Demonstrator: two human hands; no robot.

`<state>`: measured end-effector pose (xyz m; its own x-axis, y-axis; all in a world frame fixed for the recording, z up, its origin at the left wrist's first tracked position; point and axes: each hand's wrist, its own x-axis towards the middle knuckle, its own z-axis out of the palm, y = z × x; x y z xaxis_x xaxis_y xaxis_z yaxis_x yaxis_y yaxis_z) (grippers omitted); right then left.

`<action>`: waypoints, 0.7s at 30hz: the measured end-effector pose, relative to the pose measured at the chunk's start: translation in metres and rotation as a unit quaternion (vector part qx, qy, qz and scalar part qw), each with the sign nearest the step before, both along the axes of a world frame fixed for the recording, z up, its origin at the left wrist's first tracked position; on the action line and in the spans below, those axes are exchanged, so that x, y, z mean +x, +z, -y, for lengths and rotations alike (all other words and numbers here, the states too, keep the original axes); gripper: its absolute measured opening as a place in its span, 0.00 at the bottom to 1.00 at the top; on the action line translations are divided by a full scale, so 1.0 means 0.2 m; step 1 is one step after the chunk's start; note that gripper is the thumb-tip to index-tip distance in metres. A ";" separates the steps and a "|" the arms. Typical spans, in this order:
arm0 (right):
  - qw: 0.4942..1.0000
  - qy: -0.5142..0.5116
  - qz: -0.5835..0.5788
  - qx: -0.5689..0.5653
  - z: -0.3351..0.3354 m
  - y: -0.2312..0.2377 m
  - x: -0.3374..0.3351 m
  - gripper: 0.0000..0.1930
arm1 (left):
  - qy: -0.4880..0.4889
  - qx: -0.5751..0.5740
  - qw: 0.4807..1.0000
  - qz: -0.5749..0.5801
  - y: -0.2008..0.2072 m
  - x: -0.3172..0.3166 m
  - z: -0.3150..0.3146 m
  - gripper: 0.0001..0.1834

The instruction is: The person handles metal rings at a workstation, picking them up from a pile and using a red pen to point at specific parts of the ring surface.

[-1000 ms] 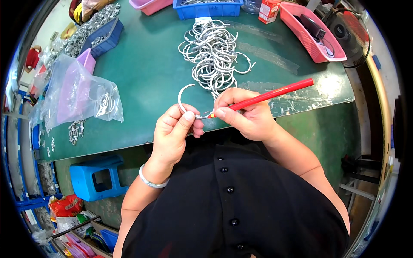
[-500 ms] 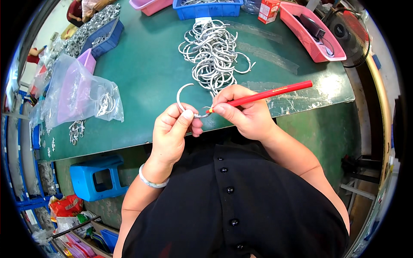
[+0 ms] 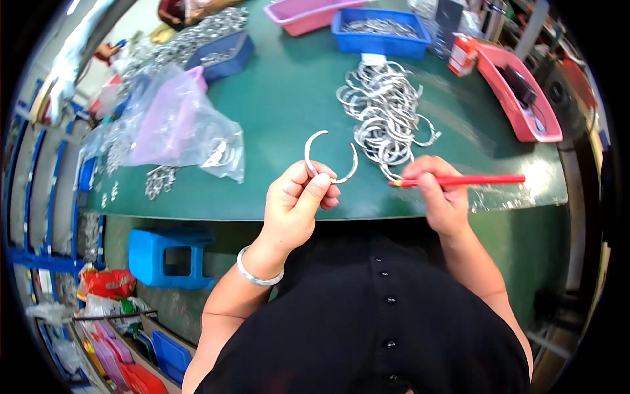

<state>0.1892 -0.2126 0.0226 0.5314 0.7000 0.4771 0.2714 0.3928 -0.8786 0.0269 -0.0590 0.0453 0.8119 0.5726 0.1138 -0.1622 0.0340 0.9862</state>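
Between the thumb and fingers of my left hand (image 3: 298,203) is an open silver bangle (image 3: 355,159), its gap facing away from me. My right hand (image 3: 441,196) grips a red pencil (image 3: 485,179), whose pale tip points left toward the bangle but stands apart from it. Just beyond my right hand lies a long heap of silver open bangles (image 3: 387,111) on the green table (image 3: 282,85). The nearest bangles of the heap reach close to the pencil's tip.
Blue bins (image 3: 387,44) of metal pieces and pink baskets (image 3: 522,111) line the far side. A clear plastic bag (image 3: 226,141) and small metal parts (image 3: 159,180) lie at left. Below the table edge stands a blue stool (image 3: 147,259). A red-and-white box (image 3: 463,55) sits beside the right basket.
My right hand has drawn away to the right with the pencil, off the bangle. The pencil now lies more level. The whole view has shifted, so the table appears further right.
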 end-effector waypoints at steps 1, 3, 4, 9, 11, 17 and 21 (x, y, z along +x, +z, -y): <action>1.000 0.005 -0.017 0.011 0.00 0.00 0.00 0.06 | 0.036 0.065 0.997 0.013 0.05 -0.03 -0.02 0.06; 0.999 0.015 -0.031 0.026 0.01 -0.01 0.01 0.07 | 0.104 0.197 0.974 0.027 0.15 -0.09 -0.09 0.05; 0.999 0.014 -0.032 0.023 0.01 -0.01 0.01 0.08 | 0.144 0.279 0.949 0.036 0.20 -0.13 -0.14 0.05; 0.999 -0.009 -0.026 0.017 0.01 -0.04 0.05 0.10 | 0.363 0.480 0.798 0.035 0.51 -0.28 -0.39 0.05; 0.999 -0.012 -0.030 0.017 0.01 -0.03 0.05 0.10 | 0.395 0.532 0.749 0.003 0.59 -0.37 -0.58 0.06; 0.997 -0.076 -0.019 -0.013 0.04 -0.01 0.10 0.08 | 0.340 0.605 0.681 -0.233 0.62 -0.46 -0.86 0.09; 0.995 -0.091 -0.040 -0.011 0.03 0.01 0.19 0.10 | 0.329 0.610 0.673 -0.258 0.56 -0.47 -0.87 0.11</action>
